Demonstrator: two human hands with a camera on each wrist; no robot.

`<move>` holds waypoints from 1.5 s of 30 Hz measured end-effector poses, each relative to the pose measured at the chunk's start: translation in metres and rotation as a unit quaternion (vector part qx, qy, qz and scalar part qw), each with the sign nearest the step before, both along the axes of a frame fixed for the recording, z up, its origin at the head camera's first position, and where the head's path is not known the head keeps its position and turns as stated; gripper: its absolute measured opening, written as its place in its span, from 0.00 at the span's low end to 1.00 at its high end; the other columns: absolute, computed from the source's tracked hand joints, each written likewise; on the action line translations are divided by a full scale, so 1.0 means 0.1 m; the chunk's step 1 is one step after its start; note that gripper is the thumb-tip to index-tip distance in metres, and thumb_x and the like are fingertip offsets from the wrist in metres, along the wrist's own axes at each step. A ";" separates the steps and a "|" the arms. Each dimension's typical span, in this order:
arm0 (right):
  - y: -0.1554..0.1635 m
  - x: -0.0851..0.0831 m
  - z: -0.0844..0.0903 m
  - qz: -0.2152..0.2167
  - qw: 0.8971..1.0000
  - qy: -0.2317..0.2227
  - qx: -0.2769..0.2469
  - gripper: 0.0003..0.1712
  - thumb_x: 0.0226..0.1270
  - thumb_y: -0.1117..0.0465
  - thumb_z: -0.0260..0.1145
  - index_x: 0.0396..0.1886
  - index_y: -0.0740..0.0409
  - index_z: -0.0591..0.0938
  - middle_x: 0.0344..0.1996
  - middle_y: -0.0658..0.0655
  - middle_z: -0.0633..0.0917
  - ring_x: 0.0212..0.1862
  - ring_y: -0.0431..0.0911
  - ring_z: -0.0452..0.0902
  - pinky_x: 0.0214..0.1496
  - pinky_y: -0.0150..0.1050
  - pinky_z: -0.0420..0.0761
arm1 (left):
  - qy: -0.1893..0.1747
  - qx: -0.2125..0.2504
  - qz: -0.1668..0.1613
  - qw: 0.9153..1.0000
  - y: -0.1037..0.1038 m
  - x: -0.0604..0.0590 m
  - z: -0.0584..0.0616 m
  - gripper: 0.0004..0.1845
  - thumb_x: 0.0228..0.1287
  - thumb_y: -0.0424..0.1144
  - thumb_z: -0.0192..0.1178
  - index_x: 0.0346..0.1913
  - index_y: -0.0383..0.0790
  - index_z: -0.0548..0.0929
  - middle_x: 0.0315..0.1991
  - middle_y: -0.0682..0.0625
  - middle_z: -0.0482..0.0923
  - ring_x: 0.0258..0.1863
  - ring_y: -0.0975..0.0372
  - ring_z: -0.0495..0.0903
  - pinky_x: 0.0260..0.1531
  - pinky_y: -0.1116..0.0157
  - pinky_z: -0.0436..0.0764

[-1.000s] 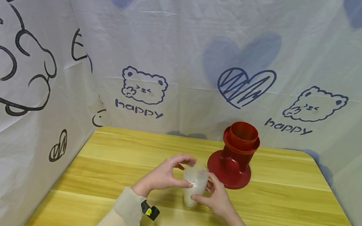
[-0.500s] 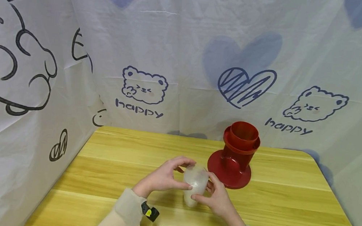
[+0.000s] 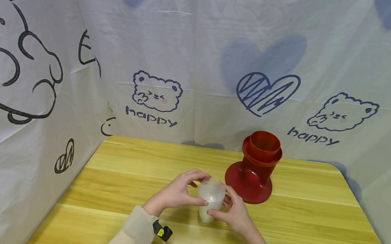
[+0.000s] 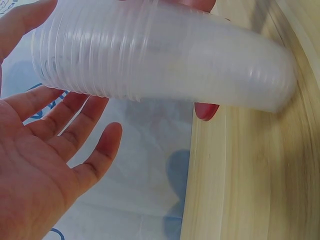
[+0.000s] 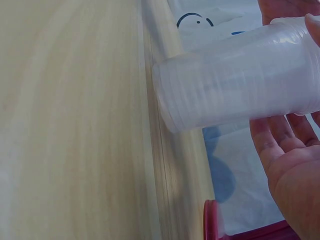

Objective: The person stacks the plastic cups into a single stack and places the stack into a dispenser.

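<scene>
A stack of clear plastic cups (image 3: pixel 211 194) stands roughly upright near the middle of the table, held between both hands. My left hand (image 3: pixel 179 191) grips it near the rims, with thumb and fingers on opposite sides. Lower down, my right hand (image 3: pixel 235 215) holds the stack from the other side. Nested rims of several cups (image 4: pixel 90 55) show in the left wrist view, close to the left fingers. In the right wrist view the stack's narrow end (image 5: pixel 170 97) is near the wood surface; whether it touches, I cannot tell.
Behind the right hand stands a red plastic holder (image 3: pixel 258 167), a wide tube on a round base. The wooden table (image 3: pixel 135 159) runs back to a white printed cloth (image 3: pixel 201 59); another cloth wall (image 3: pixel 37 154) borders the left side.
The left hand has shifted very slightly down along the stack. The right hand's hold and the red holder look the same.
</scene>
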State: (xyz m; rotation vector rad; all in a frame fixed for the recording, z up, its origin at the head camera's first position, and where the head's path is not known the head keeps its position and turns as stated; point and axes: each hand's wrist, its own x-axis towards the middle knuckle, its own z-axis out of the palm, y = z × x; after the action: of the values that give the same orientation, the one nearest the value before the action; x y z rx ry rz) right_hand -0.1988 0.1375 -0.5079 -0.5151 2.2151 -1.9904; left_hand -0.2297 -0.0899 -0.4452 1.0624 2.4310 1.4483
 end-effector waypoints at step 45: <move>0.02 0.09 0.06 -0.018 0.997 0.053 -0.046 0.42 0.57 0.73 0.72 0.71 0.69 0.64 0.67 0.70 0.68 0.63 0.56 0.71 0.61 0.36 0.76 | -0.068 0.105 0.102 0.987 0.02 0.27 -0.27 0.38 0.55 0.31 0.73 0.69 0.38 0.68 0.62 0.45 0.70 0.62 0.50 0.71 0.60 0.56 0.75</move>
State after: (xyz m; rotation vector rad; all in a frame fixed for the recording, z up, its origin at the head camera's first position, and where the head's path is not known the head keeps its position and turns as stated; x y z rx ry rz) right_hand -0.1897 0.1399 -0.5017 -0.6104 2.2153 -2.1397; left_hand -0.2029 -0.0883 -0.4724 0.7369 2.3893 1.8098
